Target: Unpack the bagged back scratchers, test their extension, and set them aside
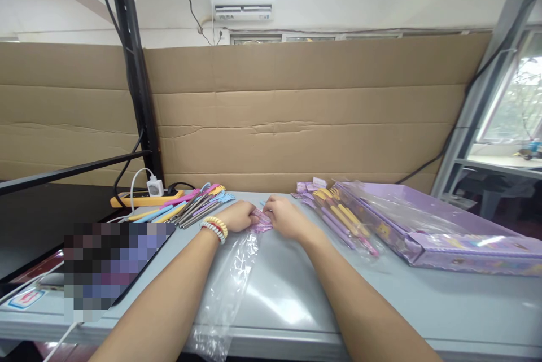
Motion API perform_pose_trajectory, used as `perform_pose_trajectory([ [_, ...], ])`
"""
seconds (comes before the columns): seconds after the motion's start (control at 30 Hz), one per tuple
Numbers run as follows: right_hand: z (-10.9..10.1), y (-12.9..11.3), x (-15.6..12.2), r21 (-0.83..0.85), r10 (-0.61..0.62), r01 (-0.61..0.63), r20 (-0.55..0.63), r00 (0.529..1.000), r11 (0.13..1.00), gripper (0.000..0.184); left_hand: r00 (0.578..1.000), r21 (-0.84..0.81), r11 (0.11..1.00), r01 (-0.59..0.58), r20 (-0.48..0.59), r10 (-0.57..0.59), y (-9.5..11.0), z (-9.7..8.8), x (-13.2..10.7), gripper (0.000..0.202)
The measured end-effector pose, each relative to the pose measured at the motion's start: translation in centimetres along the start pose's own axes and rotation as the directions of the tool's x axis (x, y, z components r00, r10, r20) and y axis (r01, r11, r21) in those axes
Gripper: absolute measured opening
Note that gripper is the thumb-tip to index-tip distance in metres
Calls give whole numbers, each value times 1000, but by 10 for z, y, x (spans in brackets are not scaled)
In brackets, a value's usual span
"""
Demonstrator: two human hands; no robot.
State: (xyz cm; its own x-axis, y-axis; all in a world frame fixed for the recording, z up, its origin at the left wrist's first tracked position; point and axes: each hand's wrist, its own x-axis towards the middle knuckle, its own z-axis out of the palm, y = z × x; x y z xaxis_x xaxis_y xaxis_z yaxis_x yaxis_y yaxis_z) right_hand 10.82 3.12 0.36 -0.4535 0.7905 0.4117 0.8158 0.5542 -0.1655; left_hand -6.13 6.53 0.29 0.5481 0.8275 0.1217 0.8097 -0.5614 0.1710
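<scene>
Both my hands meet at the middle of the grey table (296,300). My left hand (239,216) and my right hand (283,216) are closed, pinching a small pink and purple packet (261,221) between them. Coiled bracelets sit on my left wrist. A long clear plastic bag (228,288) lies flat from the packet toward the table's front edge, between my forearms.
A bundle of coloured pens and metal sticks (190,206) lies left of my hands, by a yellow power strip (144,199). To the right are purple and yellow pens in wrap (342,215) and a purple box (423,232). A cardboard wall stands behind. A tablet (110,266) lies left.
</scene>
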Motion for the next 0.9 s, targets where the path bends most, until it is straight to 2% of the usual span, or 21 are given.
perform_pose_trajectory([
  [0.27,-1,-2,-1,-142,29,-27,14,999,990,19,1000,-15,1000,0,10,0,5,-2,-2,21],
  [0.47,-3,-3,-1,-179,36,-40,-26,999,983,21,1000,-31,1000,-2,-2,2,5,-3,-2,20],
  [0.57,-4,-3,-1,-176,49,-58,-58,997,983,20,1000,-42,999,-6,-25,5,2,-1,-1,20],
  [0.67,-3,-2,0,-136,77,-97,-147,986,986,19,1000,-82,997,-5,-19,4,-1,0,0,20],
  [0.73,-3,-1,1,-60,117,-136,-252,961,989,18,1000,-125,992,-13,-8,12,-2,0,0,21],
  [0.8,-6,0,2,58,166,-156,-382,909,986,17,1000,-151,988,-19,-15,17,-2,0,0,21],
  [0.87,-14,-1,2,195,217,-130,-537,815,972,17,999,-155,988,-20,-30,16,-1,-1,-1,21],
  [0.9,-20,0,3,258,243,-100,-616,749,961,17,999,-159,987,-20,-35,15,-1,-2,-2,21],
])
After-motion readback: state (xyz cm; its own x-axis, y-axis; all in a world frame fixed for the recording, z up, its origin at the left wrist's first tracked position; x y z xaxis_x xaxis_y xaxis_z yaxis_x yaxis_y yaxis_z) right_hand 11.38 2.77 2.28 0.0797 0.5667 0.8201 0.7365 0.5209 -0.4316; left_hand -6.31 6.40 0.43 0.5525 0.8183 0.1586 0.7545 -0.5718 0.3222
